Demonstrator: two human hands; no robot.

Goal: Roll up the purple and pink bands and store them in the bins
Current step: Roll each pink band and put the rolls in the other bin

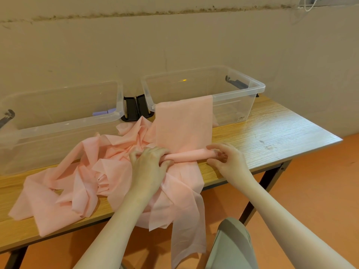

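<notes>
Pink band (182, 121): a long, thin strip of pale pink fabric on the wooden counter (272, 131). One flat stretch runs from the started roll (189, 153) up over the front rim of the right bin (258, 88). The rest lies crumpled to the left and hangs off the counter's near edge.
Left hand (148, 164): fingers curled over the roll's left end, pressing it into the loose folds beneath.
Right hand (226, 158): thumb and fingertips pinch the roll's right end.
Purple band (101, 113): a small purple roll shows through the wall of the left bin (58, 121), apparently already stored.
Handling, as a judgement: the band looks very light, soft and limp, likely to slip, skew or unwind if let go.
Where to hold: probably both ends of the roll, keeping the flat stretch taut and its edges aligned.
</notes>
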